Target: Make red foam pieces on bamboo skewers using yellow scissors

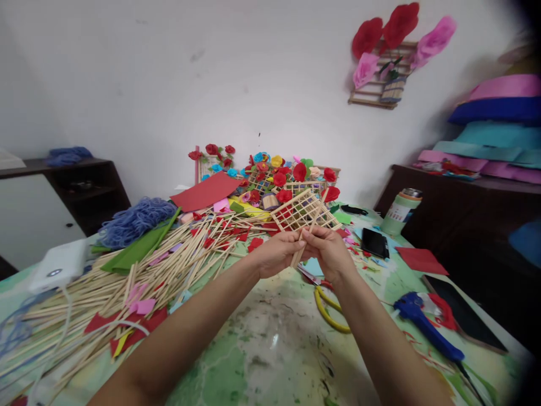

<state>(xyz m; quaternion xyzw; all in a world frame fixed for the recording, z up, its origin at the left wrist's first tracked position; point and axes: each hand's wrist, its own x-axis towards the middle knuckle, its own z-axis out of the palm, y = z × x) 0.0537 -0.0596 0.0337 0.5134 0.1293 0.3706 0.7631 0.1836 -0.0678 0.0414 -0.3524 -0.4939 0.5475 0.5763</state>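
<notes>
My left hand (276, 254) and my right hand (329, 251) meet over the middle of the table, both closed on a small bundle of thin wooden sticks (297, 257). The bundle slants up and to the right past my fingers; how many sticks it holds I cannot tell. Just behind my hands leans a wooden lattice (291, 211) of crossed sticks. Scissors with yellow handles (323, 307) lie below my right hand, partly hidden by my forearm. Loose sticks (181, 265) are heaped left of my hands.
Paper flowers (279, 179) stand at the back. Blue yarn (137, 221) and a white device (61, 265) lie left. On the right are a bottle (399, 214), a phone (375, 243), a blue glue gun (426, 324), a tablet (465, 313) and red paper (421, 260).
</notes>
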